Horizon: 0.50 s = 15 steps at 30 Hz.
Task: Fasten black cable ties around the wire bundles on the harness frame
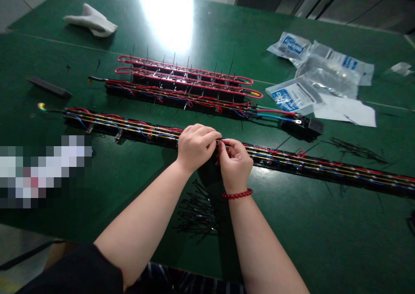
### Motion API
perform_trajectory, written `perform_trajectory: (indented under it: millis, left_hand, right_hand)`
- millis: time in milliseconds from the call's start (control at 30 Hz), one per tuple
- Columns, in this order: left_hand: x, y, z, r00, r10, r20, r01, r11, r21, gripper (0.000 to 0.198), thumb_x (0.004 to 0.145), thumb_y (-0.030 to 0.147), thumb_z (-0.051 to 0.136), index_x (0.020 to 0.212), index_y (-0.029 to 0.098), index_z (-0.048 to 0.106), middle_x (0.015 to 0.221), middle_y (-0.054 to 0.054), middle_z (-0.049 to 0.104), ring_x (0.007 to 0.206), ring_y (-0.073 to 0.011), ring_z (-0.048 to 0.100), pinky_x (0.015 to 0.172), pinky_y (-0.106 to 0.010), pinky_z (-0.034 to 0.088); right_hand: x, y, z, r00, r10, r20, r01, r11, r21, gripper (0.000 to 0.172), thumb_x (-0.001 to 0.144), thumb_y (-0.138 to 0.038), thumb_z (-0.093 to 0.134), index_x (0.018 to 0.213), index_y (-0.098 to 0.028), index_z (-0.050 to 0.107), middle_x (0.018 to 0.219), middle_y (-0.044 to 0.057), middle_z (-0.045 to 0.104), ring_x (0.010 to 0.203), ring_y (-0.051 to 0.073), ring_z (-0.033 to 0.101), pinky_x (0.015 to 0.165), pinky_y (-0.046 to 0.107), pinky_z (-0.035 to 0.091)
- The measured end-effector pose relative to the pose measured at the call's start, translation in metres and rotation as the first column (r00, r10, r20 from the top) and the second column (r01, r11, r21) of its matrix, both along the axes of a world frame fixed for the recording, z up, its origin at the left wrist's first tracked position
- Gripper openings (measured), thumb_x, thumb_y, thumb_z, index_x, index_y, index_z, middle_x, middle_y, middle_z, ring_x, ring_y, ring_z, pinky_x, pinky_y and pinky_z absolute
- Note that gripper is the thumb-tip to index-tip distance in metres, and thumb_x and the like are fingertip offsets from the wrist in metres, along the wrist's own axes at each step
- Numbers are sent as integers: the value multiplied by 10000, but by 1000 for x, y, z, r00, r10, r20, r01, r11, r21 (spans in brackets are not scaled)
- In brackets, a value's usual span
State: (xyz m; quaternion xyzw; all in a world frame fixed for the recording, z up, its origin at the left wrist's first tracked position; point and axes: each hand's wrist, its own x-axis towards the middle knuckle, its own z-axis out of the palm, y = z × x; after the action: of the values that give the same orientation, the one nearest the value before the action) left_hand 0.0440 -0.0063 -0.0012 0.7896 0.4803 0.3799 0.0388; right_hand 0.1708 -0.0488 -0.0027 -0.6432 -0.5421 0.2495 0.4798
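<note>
Left hand [198, 147] and right hand [236, 162] pinch, contents unclear, at the strip [308, 163]. Wires [136, 124] already line it; ties [205, 214] near it appear unused.

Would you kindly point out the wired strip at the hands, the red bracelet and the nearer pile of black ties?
Wired strip [292, 159]: head view, wiring on its right half.
Red bracelet [237, 195]: head view, middle beads.
Nearer pile of black ties [201, 212]: head view, centre.
</note>
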Motion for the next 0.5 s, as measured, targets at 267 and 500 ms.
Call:
perform_trajectory:
  millis: [267, 500]
  left_hand:
    - [0, 0, 0, 1000, -4, 8, 4, 1000, 14, 197, 884, 181, 557, 876, 241, 744, 949, -10, 757, 910, -184, 640, 867, -339, 467]
    - [1, 0, -1, 1000, -7, 15, 7, 1000, 23, 192, 882, 174, 559, 873, 233, 741, 945, -13, 757, 902, -184, 642, 861, -338, 470]
  right_hand:
    - [0, 0, 0, 1000, 1, -15, -1, 1000, -1, 215, 904, -420, 603, 934, -216, 664, 540, -68, 584, 455, 110, 573, 527, 250, 443]
    - [0, 0, -1, 1000, 1, -18, -1, 1000, -1, 212, 902, -412, 607, 932, -211, 666, 537, -69, 587, 451, 107, 573, 533, 250, 446]
